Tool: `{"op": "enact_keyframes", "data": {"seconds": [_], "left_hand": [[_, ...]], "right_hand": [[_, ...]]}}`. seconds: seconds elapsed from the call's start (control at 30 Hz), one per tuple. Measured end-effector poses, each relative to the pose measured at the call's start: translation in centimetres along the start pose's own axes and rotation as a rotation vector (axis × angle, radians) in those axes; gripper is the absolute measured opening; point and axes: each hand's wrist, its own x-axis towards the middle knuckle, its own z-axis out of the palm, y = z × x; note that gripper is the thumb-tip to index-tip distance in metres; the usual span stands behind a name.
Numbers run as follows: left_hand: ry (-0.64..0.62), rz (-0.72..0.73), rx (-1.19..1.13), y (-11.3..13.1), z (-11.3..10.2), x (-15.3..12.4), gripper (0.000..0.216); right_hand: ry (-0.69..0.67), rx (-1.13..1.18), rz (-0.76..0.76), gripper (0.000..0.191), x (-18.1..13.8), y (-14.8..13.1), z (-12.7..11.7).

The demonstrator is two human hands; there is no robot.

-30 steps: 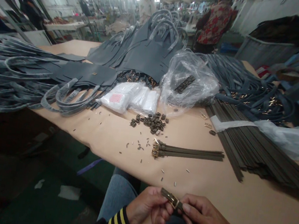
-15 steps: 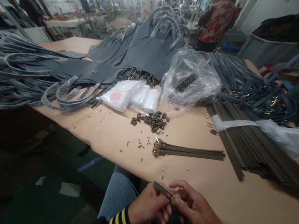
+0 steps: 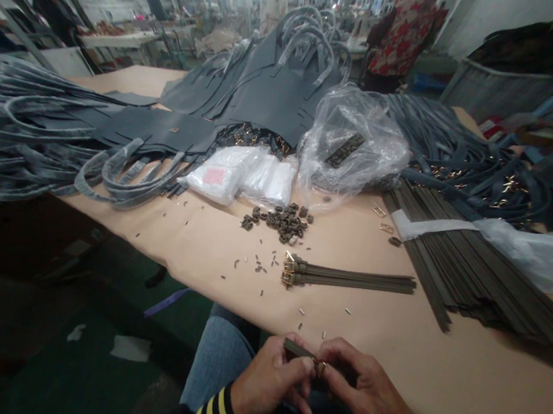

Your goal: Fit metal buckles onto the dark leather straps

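Note:
Both my hands are at the near edge of the table, over my lap. My left hand [image 3: 271, 382] pinches the end of a narrow olive strap [image 3: 297, 348] with a small gold buckle. My right hand [image 3: 365, 387] grips the same strap at the buckle, fingers curled around it. The rest of the strap is hidden under my right hand. On the table beyond lie a few finished olive straps with gold buckles [image 3: 348, 279], side by side. A heap of small dark loops [image 3: 282, 221] lies further back, with tiny scattered bits around it.
A thick stack of olive strips [image 3: 470, 271] lies at right, partly under white plastic. A clear plastic bag [image 3: 352, 146], white packets [image 3: 240, 177] and grey leather panels and handles [image 3: 113, 140] crowd the back and left. People stand in the background. The tan table [image 3: 437, 374] has bare surface near me.
My hands have drawn closer together on the strap and buckle, the right fingers curling over the buckle. The view shifted slightly; the things on the table have not moved.

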Motion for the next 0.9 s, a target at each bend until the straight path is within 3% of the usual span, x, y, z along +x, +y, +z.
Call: {"op": "enact_keyframes", "data": {"seconds": [0.4,0.5,0.67,0.77,0.9], "left_hand": [[0.081,0.116,0.113,-0.6,0.0,0.3,0.029],[0.079,0.136,0.139,-0.2,0.1,0.3,0.028],[0.049,0.144,0.205,-0.1,0.1,0.1,0.026],[0.058,0.167,0.341,-0.2,0.1,0.0,0.022],[0.159,0.241,0.663,-0.2,0.4,-0.3,0.014]], "right_hand": [[0.006,-0.022,-0.016,0.015,0.1,-1.3,0.0],[0.001,0.156,0.053,0.013,0.2,-0.8,0.3],[-0.137,0.441,0.217,0.033,0.4,0.6,0.4],[-0.157,0.374,0.271,0.039,0.6,0.7,0.4],[-0.044,0.244,0.203,0.037,0.9,0.6,0.5]]}}
